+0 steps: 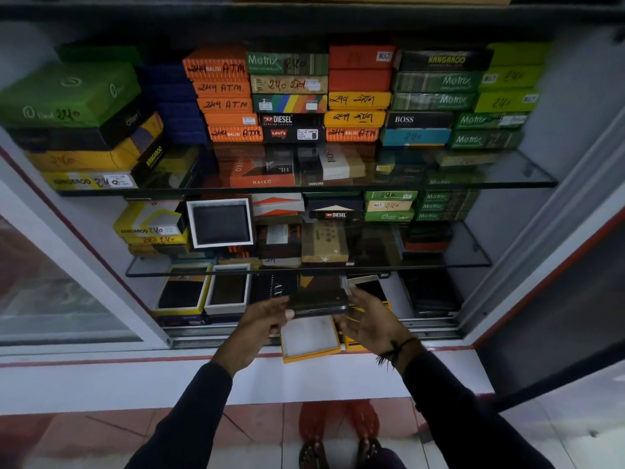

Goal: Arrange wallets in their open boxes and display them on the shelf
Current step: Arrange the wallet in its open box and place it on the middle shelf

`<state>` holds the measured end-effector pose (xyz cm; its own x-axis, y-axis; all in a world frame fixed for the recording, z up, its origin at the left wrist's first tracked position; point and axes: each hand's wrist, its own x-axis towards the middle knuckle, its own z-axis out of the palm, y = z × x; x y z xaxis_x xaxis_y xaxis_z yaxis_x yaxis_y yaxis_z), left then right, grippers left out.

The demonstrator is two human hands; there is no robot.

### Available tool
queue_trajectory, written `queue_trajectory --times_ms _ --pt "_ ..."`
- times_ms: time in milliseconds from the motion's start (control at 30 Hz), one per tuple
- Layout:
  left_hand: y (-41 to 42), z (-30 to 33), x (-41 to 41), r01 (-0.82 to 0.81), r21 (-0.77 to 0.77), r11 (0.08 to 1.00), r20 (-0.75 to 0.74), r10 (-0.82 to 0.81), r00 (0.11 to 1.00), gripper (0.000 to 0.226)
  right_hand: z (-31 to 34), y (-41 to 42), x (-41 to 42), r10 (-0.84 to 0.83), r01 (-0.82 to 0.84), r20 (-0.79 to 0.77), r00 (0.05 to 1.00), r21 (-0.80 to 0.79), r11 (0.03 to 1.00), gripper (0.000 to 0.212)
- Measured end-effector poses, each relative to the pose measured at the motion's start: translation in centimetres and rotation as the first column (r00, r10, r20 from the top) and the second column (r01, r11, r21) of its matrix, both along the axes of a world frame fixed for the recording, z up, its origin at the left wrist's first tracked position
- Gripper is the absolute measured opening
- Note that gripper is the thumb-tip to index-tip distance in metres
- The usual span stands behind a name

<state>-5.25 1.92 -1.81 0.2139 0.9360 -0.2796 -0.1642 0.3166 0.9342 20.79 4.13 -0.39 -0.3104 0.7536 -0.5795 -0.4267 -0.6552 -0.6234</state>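
A dark wallet (318, 303) is held level between my left hand (262, 321) and my right hand (367, 316), just above an open yellow box (309, 340) with a white lining that rests on the cabinet's front ledge. Its yellow lid (353, 341) lies right beside it under my right hand. On the bottom shelf to the left stand two open boxes with dark wallets in them, one yellow-rimmed (181, 292) and one white-rimmed (228, 289). Another open white box with a black wallet (220, 223) leans upright on the middle shelf.
Glass shelves (304, 189) carry stacks of closed wallet boxes in green, orange, yellow and black. A sliding glass door (50, 292) covers the left side; its track (429, 328) runs along the front. A white ledge and tiled floor lie below.
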Motion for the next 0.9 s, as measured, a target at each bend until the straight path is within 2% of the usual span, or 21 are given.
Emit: queue_trajectory --times_ms 67,133,267,367,567,767,900 --pt "-0.3 0.1 1.0 0.048 -0.054 0.997 0.163 -0.038 0.986 0.043 -0.1 -0.5 -0.5 0.006 -0.007 -0.109 0.994 -0.012 1.000 0.046" --pt "-0.6 0.2 2.2 0.100 -0.081 0.992 0.273 -0.074 0.959 0.053 0.2 -1.0 -1.4 0.112 -0.106 -0.159 0.981 0.044 0.993 0.040" --pt "-0.7 0.3 3.5 0.122 -0.126 0.985 0.398 -0.063 0.915 0.058 1.0 -1.1 -2.0 0.127 -0.115 -0.147 0.981 0.087 0.990 0.026" --pt "-0.9 0.5 3.6 0.135 -0.165 0.977 0.427 -0.053 0.903 0.063 1.3 -1.1 -1.9 0.111 -0.102 -0.071 0.991 0.125 0.987 0.020" --pt "-1.2 0.5 4.7 0.066 -0.239 0.969 0.406 0.037 0.913 0.042 1.8 -1.0 -2.8 -0.015 0.001 0.097 0.995 0.143 0.990 0.015" --pt "-1.4 -0.7 5.0 0.007 -0.187 0.982 0.406 0.070 0.911 0.034 2.7 -0.5 -3.0 0.002 -0.007 0.078 0.997 0.061 0.998 0.017" --pt "-0.8 -1.2 3.6 -0.118 -0.191 0.974 0.337 0.178 0.925 0.016 2.8 0.1 -2.0 -0.137 0.137 0.056 0.989 0.010 0.991 0.015"
